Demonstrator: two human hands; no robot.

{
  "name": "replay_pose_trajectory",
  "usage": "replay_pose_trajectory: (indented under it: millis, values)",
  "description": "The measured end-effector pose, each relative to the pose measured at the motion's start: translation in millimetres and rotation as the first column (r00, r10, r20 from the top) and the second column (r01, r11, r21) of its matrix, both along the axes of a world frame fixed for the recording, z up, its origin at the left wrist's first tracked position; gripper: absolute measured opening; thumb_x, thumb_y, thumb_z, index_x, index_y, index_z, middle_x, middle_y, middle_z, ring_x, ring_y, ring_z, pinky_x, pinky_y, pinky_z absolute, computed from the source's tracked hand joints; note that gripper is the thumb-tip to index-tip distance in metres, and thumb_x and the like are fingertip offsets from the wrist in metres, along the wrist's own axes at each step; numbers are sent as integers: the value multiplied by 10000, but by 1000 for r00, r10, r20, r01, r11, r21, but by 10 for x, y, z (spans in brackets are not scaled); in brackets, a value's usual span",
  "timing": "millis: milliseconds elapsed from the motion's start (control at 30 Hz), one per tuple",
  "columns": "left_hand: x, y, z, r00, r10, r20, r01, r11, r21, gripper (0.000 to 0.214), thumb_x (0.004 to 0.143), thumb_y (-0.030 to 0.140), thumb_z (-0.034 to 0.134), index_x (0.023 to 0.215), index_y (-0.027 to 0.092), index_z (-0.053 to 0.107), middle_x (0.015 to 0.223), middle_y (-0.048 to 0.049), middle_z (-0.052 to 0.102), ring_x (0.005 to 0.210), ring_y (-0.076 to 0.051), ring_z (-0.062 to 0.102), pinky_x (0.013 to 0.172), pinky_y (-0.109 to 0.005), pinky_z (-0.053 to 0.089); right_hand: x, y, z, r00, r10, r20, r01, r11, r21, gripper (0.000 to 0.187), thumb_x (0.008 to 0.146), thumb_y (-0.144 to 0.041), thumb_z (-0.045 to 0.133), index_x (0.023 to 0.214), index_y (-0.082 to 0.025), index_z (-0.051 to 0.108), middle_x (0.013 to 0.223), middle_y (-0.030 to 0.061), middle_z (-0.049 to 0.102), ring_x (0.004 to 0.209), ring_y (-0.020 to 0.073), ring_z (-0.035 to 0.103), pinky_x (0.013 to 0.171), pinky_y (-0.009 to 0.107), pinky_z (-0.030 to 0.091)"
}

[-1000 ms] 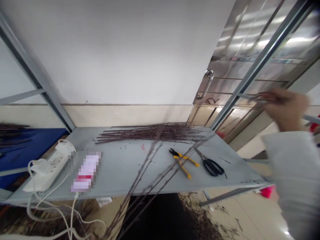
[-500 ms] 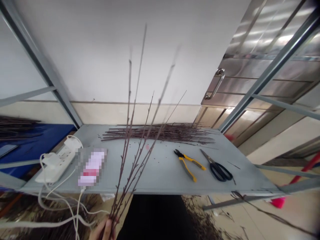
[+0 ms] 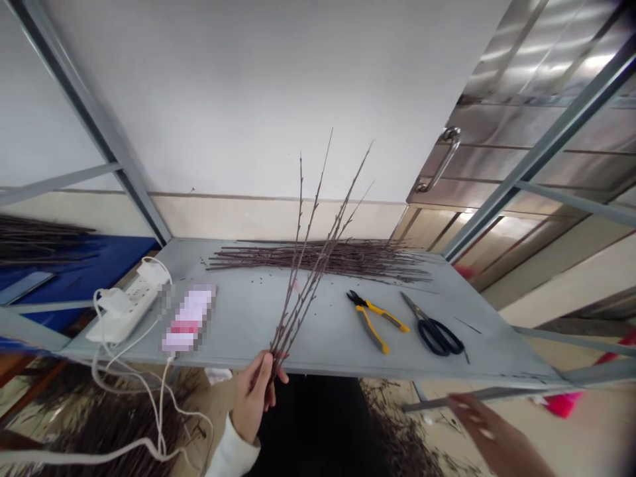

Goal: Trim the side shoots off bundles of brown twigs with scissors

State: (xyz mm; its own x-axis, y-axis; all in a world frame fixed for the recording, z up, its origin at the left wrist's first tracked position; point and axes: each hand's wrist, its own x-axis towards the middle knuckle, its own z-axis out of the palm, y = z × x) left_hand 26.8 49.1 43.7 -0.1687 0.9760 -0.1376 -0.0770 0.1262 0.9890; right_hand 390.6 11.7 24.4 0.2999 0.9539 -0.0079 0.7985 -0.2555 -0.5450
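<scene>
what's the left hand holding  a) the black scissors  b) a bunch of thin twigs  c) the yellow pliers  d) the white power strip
B: the left hand grips a bunch of thin twigs at their lower ends, while the yellow-handled pliers and black-handled scissors lie on the grey shelf.

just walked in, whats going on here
A person's left hand grips a small bunch of thin bare twigs, holding them upright just in front of a grey metal shelf. The right hand, blurred, is low at the lower right, below the shelf edge. On the shelf lie a pile of similar twigs, yellow-handled pliers and black-handled scissors.
</scene>
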Motion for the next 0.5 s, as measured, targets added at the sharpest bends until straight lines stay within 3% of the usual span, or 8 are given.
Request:
replay_pose_trajectory:
  millis: [33,100,233,300,400,500]
  values:
    - [35,27,59,1000,-17,13,17,1000,-11,493,815,555,457,922,118,657,610,-22,623,327,-29,372,287,-145,228,-220,141,9,984,103,-143,-110,993,-40,187,834,-413,506,840,-279,636,765,47,696,698,215,667,612,325,553]
    - [103,68,179,996,-65,54,66,998,-23,534,820,576,412,942,116,653,611,-24,621,323,-29,354,289,-150,212,-728,393,138,906,281,-317,-294,956,7,279,844,-454,445,958,-272,623,907,60,707,823,229,668,727,354,545]
    - [219,134,345,981,-162,110,163,987,-1,576,843,585,318,989,125,633,632,-24,620,323,-36,333,294,-165,203,-1630,686,595,693,546,-470,-512,832,212,362,891,-431,372,1169,-243,508,1108,81,629,916,183,627,771,298,509]
    - [264,174,377,976,-191,108,189,982,29,587,856,583,284,947,127,643,546,3,570,312,-41,310,298,-173,199,-1892,772,761,611,594,-523,-513,801,310,337,912,-422,338,1112,-210,508,1009,72,635,864,161,613,780,280,485]
    - [310,239,397,973,-200,112,193,979,72,595,862,588,271,871,129,649,412,51,442,291,-41,257,307,-180,189,-2077,890,849,565,581,-586,-437,813,384,297,922,-425,329,882,-194,512,741,9,581,654,123,554,651,237,464]
    - [333,281,417,968,-153,197,139,987,85,519,847,581,344,925,144,613,561,13,560,310,-32,304,294,-167,204,-2128,969,827,582,537,-611,-352,843,406,297,918,-428,343,780,-202,477,672,-14,526,626,113,516,601,217,432]
